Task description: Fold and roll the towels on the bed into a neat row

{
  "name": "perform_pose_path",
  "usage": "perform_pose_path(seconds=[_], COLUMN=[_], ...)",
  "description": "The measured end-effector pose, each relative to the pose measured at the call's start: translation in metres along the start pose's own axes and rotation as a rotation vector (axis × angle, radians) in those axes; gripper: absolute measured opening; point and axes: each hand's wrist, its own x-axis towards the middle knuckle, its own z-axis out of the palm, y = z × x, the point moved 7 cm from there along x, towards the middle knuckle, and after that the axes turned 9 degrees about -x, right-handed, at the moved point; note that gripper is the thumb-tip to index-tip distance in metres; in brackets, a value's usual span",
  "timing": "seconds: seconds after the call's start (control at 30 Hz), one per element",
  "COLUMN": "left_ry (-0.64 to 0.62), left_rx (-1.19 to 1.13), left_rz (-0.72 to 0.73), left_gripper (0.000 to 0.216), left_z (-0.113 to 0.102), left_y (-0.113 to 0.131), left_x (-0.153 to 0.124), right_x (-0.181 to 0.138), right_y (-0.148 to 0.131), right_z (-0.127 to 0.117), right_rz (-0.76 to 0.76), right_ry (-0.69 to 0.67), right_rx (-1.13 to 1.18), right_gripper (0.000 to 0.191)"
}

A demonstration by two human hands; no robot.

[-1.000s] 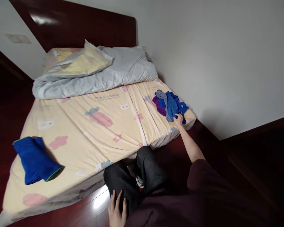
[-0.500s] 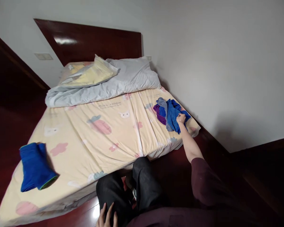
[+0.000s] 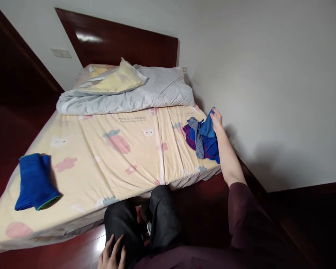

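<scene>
My right hand (image 3: 216, 119) pinches a blue cloth (image 3: 208, 127) and holds part of it raised above a crumpled pile at the bed's right side. In that pile lie a grey cloth (image 3: 199, 144), a purple cloth (image 3: 189, 138) and darker blue fabric. Whether the raised cloth is a towel or a garment I cannot tell. My left hand (image 3: 112, 254) rests on my left thigh, fingers spread, with nothing in it. Folded blue cloths with green edging (image 3: 36, 183) lie at the bed's near left corner.
The bed (image 3: 140, 157) has a pale yellow printed sheet. A grey quilt (image 3: 114, 102) and a yellow pillow (image 3: 120, 79) lie at its head, before a dark wooden headboard (image 3: 123, 41). A white wall (image 3: 263, 93) stands close on the right.
My right hand has risen from the pile, pulling the blue cloth up with it. My left hand stays on my thigh. The view has shifted slightly.
</scene>
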Motion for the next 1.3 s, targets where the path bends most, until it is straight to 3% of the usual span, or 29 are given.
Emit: perform_pose_path(seconds=[0.1,0.23,0.3,0.4,0.5,0.57,0.67,0.83,0.93,1.03,1.13,1.2,1.3], left_ry=[0.002,0.014,0.029,0.024,-0.055,-0.086,-0.05,0.145,0.065,-0.268,-0.648,-0.783,-0.889], left_rx=[-0.005,-0.027,-0.026,-0.036,-0.126,-0.213,-0.335,-0.564,-0.762,-0.954,-1.095,-1.139,-1.166], left_rz=[-0.001,-0.01,-0.024,-0.032,0.012,0.065,0.174,0.47,0.63,0.602,0.441,0.349,0.328], left_gripper=[0.048,0.046,0.049,0.049,0.04,0.038,0.037,0.033,0.047,0.056,0.055,0.055,0.051], left_z=[0.0,0.0,-0.002,-0.006,-0.013,-0.027,-0.065,-0.145,-0.159,-0.133,-0.097,-0.086,-0.089], left_y=[0.001,0.0,0.0,0.009,0.041,0.08,0.155,0.289,0.345,0.368,0.364,0.355,0.351], left_x=[-0.002,-0.003,-0.002,0.006,0.028,0.049,0.083,0.128,0.14,0.142,0.125,0.111,0.093], right_x=[0.046,0.086,0.093,0.08,0.037,0.0,-0.062,-0.183,-0.258,-0.316,-0.347,-0.358,-0.369], right_y=[-0.054,-0.137,-0.176,-0.231,-0.28,-0.305,-0.337,-0.381,-0.394,-0.396,-0.397,-0.4,-0.409], right_z=[0.0,-0.014,-0.021,-0.028,-0.036,-0.046,-0.058,-0.065,-0.066,-0.066,-0.072,-0.077,-0.081], right_rz=[-0.111,-0.38,-0.444,-0.476,-0.479,-0.446,-0.417,-0.479,-0.542,-0.581,-0.625,-0.668,-0.753], right_ry=[-0.032,-0.04,-0.037,-0.028,-0.027,-0.012,-0.104,-0.498,-0.694,-0.863,-0.948,-0.977,-1.036], right_rx=[0.132,0.196,0.217,0.227,0.203,0.24,0.297,0.399,0.375,0.273,0.227,0.191,0.107], right_gripper=[0.059,0.056,0.057,0.079,0.104,0.106,0.086,0.054,0.045,0.037,0.025,0.018,0.016])
